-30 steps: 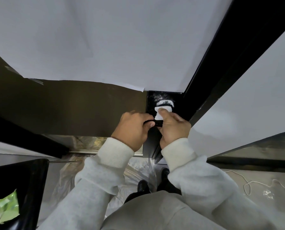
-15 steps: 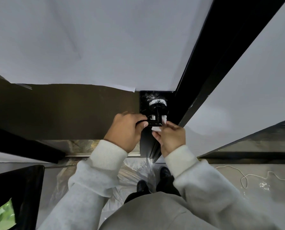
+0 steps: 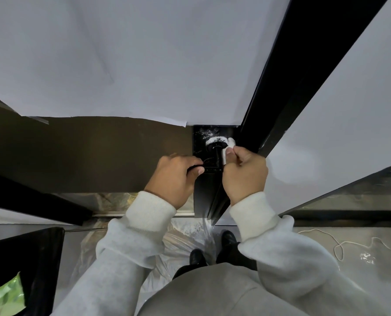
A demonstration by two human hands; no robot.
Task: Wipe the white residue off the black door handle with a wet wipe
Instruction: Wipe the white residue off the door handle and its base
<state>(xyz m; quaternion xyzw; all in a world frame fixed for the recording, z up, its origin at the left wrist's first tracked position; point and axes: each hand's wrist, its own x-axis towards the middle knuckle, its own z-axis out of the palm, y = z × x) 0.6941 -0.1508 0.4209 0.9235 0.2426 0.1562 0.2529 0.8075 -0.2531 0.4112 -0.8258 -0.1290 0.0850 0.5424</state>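
The black door handle (image 3: 217,157) juts from a black door plate (image 3: 201,142), with white residue (image 3: 216,140) ringing its round base and speckling the plate above. My left hand (image 3: 175,176) grips the lever's free end on the left. My right hand (image 3: 243,173) pinches a white wet wipe (image 3: 227,151) against the right side of the handle's neck, the wipe reaching up to the base ring. Most of the lever is hidden under my fingers.
White paper (image 3: 144,65) covers the door above the handle and a black door frame (image 3: 304,76) runs diagonally at right. Clear plastic sheeting (image 3: 187,231) lies on the floor by my shoes. A black bin (image 3: 42,258) with a green packet (image 3: 7,295) sits lower left; a white cord (image 3: 349,242) lies at right.
My right hand slid the wipe from the front of the handle's base down and then up along its right side. My left hand kept its grip on the lever.
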